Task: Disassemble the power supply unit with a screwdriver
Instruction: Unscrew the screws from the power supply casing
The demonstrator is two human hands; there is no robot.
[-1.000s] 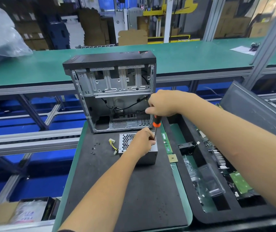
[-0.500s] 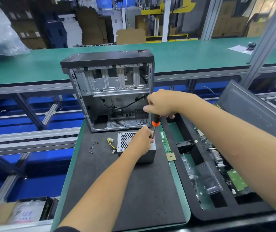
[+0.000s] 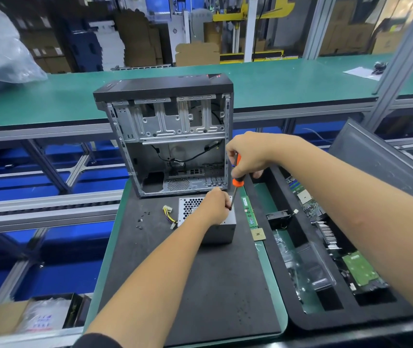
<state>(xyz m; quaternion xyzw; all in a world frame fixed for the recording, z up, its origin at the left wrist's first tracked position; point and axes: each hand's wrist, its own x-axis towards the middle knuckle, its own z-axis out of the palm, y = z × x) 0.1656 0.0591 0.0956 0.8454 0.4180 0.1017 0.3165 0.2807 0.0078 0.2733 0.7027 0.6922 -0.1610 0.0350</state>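
A grey power supply unit (image 3: pixel 221 231) with a perforated grille lies on the black foam mat (image 3: pixel 200 285), just in front of the open computer case (image 3: pixel 173 136). My left hand (image 3: pixel 214 205) rests curled on top of the unit, its fingertips at the screwdriver's tip. My right hand (image 3: pixel 249 154) grips the handle of an orange and black screwdriver (image 3: pixel 235 183), which stands nearly upright with its tip on the unit's right top edge. A bundle of yellow wires (image 3: pixel 169 214) sticks out on the unit's left.
Several small black screws (image 3: pixel 142 217) lie on the mat to the left. A green memory stick (image 3: pixel 249 212) and a CPU chip (image 3: pixel 258 233) lie right of the unit. A black foam tray (image 3: pixel 326 247) with circuit boards stands on the right. A green workbench (image 3: pixel 50 101) runs behind.
My right hand has lifted slightly and turned on the screwdriver handle, showing more orange. My left hand stays on the unit.
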